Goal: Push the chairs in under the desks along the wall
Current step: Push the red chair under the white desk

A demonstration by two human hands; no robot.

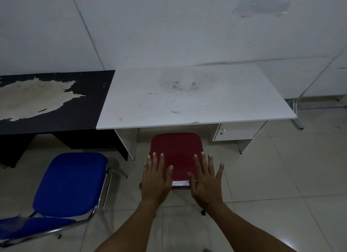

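Note:
A red chair [177,150] stands in front of the white desk [187,99], its seat just short of the desk's front edge. My left hand [156,178] and my right hand [206,180] hover over the chair's rear edge, fingers spread and palms down, on either side of its chrome bar [181,184]. Whether the palms touch the chair I cannot tell. A blue chair [71,182] with a chrome frame stands to the left, out on the floor in front of the black desk [56,118].
Both desks sit against a white wall [169,26]. The white desk has a drawer unit [232,131] at its right. A metal frame [298,116] stands on the tiled floor [272,176] further right.

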